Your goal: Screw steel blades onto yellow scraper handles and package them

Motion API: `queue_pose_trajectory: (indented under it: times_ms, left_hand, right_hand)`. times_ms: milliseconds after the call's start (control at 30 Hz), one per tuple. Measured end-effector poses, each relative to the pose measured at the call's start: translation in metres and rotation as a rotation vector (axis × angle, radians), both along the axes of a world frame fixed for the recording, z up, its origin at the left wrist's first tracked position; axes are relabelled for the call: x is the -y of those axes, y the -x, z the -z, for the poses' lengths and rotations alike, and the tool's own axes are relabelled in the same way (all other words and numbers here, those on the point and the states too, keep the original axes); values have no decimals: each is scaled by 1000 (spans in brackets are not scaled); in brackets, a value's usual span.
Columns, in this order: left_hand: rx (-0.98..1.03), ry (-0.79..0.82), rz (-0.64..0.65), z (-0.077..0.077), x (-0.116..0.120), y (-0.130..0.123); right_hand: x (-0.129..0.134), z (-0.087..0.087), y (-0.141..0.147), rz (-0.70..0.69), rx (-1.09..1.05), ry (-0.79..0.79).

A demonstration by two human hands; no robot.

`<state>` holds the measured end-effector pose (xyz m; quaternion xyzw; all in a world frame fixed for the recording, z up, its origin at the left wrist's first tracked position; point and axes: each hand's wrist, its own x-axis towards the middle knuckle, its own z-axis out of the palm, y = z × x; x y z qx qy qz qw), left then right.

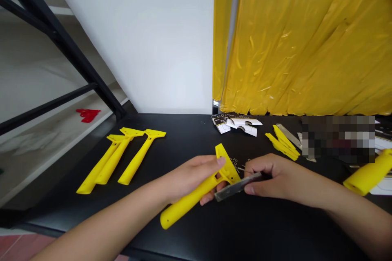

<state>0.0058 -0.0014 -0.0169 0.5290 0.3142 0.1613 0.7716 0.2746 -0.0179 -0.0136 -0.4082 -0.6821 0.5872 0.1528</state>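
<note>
My left hand [194,171] is wrapped round the neck of a yellow plastic scraper handle [186,200], tilted with its wide head up and to the right. Between the thumb and fingers of my right hand [275,177] is a flat grey metal blade [232,189], which lies across the lower corner of the scraper's head. Whether the blade sits in the head or only touches it, I cannot tell. A thin, pale sliver shows near the right fingertips, too small to name. Behind the hands, white print on something dark is partly covered.
More yellow scraper handles [142,157] lie at left on the black table [183,130]. Printed cards [241,124] are at the back. Flat yellow pieces [281,142] lie by a grey strip [289,136] at right, near another yellow handle [364,177]. Yellow-wrapped material [306,49] stands behind.
</note>
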Motion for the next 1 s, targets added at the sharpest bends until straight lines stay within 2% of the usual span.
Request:
queue_pose_trajectory:
  times_ms: [167, 400, 633, 767, 900, 1000]
  left_hand:
    - [-77, -24, 74, -2, 7, -2]
    - [-106, 1, 93, 2, 12, -7]
    - [-99, 9, 73, 3, 12, -7]
    - [-85, 24, 76, 4, 11, -7]
    - [-54, 47, 70, 5, 11, -7]
    - [-45, 61, 71, 5, 12, -8]
  right_hand:
    - [-2, 2, 4, 92, -176, 31]
    - [2, 12, 16, 391, -326, 97]
    - [-1, 12, 10, 555, -479, 32]
    - [-1, 10, 8, 503, -435, 35]
    - [4, 8, 18, 361, -316, -49]
    - [7, 9, 26, 315, -229, -103]
